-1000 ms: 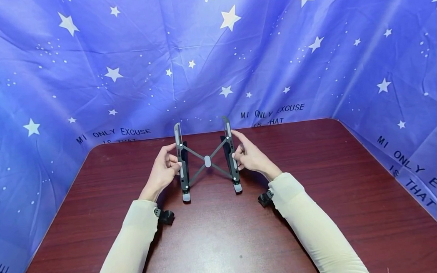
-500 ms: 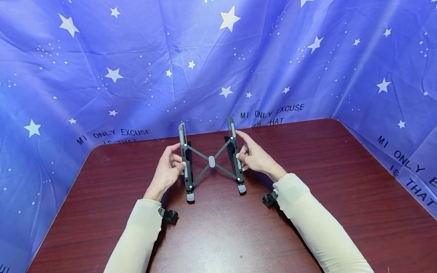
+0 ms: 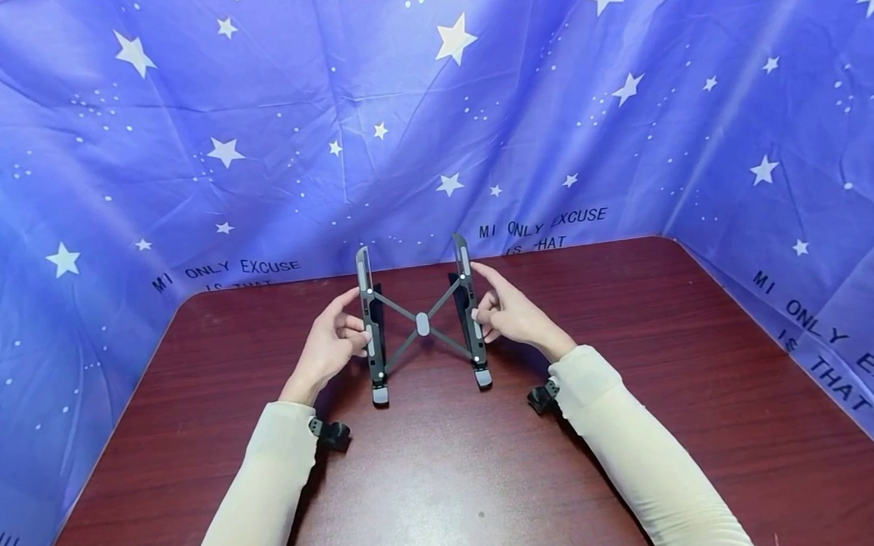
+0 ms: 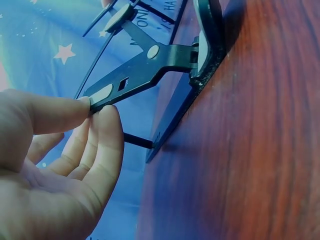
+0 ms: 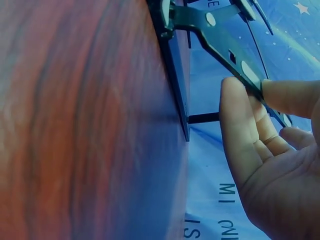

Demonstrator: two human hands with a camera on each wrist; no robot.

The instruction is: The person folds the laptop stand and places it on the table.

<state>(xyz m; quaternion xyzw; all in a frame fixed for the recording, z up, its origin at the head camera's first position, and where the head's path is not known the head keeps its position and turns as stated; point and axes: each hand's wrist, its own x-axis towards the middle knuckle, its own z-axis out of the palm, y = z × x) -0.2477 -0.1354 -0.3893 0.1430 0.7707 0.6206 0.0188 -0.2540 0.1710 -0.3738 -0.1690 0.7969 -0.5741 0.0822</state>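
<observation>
A dark folding laptop stand [image 3: 423,324] stands unfolded on the table, its two side rails joined by crossed bars with a grey oval hub. My left hand [image 3: 328,342] pinches the left rail, thumb on the upper face by a pale pad [image 4: 101,94] and fingers beneath in the left wrist view. On the other side, my right hand [image 3: 510,309] pinches the right rail in the same way, its index finger reaching along the outer edge. The right wrist view shows thumb and fingers on either side of that rail near its pale pad [image 5: 251,75].
The reddish-brown wooden table [image 3: 435,490] spreads out around the stand. Behind it and along both sides hangs a blue curtain [image 3: 276,91] with white stars and printed lettering. A black strap mount [image 3: 332,435] sits at the left cuff, another [image 3: 542,398] at the right.
Over the first half second both hands and the stand shifted slightly to the right. Since then they have hardly moved, and both hands keep their hold on the rails.
</observation>
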